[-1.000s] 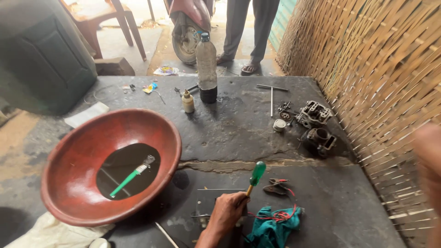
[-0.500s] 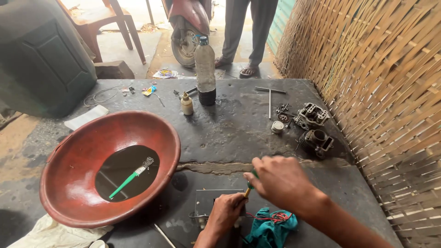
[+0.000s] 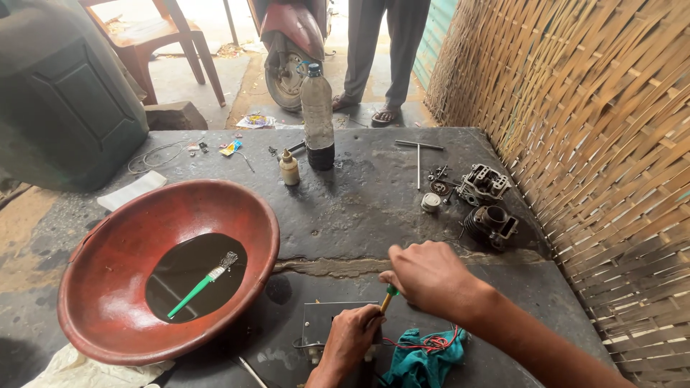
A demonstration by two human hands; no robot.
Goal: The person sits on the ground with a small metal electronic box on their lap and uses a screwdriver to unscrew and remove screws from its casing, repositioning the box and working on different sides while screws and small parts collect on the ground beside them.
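Both hands now on the job at the near table (image 3: 374,194) edge. Right hand (image 3: 430,276) has dropped over the screwdriver (image 3: 389,294) since the frame a second ago, when it was off at the right edge, out of play; half a second ago it was already closing on the handle. Now it's fisted around the green handle, knuckles up, forearm coming in from lower right. Only a bit of green and the orange shaft show below the fist.

Left hand (image 3: 352,338) is unchanged in place: clamped down on the metal part (image 3: 325,322), wrist coming up from the bottom edge, fingers curled over its near side. Screwdriver tip goes down just by the left hand's fingers; exact contact point hidden.

Teal rag (image 3: 417,363) with red wires (image 3: 430,340) lies right of the left hand, under the right wrist. Red basin (image 3: 169,269) to the left holds dark liquid and a green brush (image 3: 201,284), same as before. Bottle (image 3: 317,115), small bottle (image 3: 289,167) and engine parts (image 3: 489,208) further back, untouched.
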